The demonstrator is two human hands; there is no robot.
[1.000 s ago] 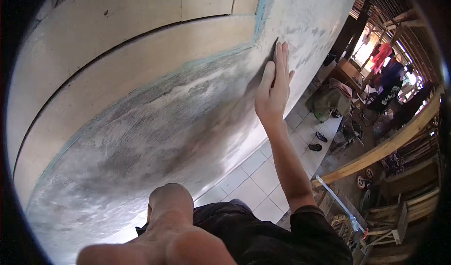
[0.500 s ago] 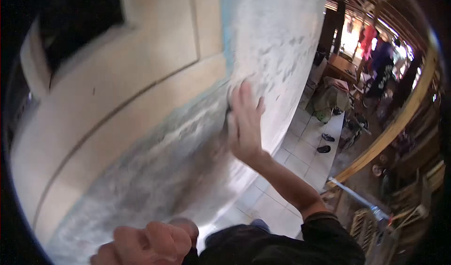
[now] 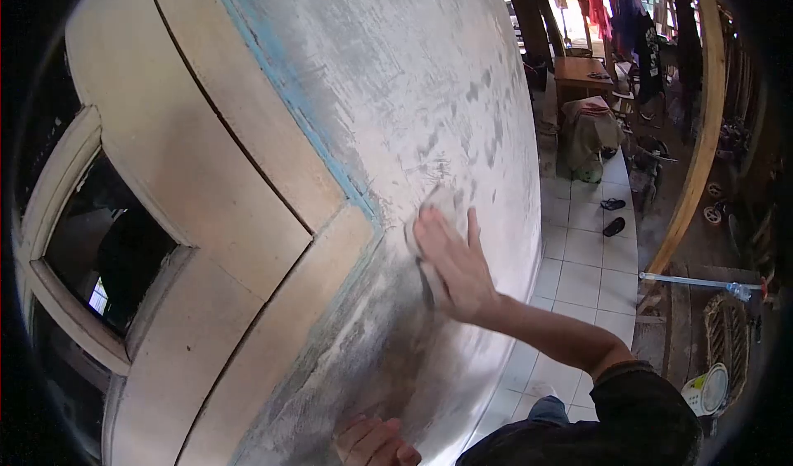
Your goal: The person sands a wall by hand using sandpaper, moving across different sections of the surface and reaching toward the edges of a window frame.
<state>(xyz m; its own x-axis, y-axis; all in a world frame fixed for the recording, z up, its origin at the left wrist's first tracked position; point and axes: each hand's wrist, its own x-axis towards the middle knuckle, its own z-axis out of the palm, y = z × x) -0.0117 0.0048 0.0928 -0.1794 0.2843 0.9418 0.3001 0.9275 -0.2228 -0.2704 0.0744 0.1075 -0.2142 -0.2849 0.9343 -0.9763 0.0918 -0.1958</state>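
Our right hand, fingers flat together, presses a sheet beside the trim corner, bare wall rightward; our left hand stays low, fingers curled.

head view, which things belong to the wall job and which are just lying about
In the job: right hand, flat on a blurred pad; grey wall; left hand, low by the wall.
Lying about: sandals on the tiles; wooden table; hanging clothes; bottle.
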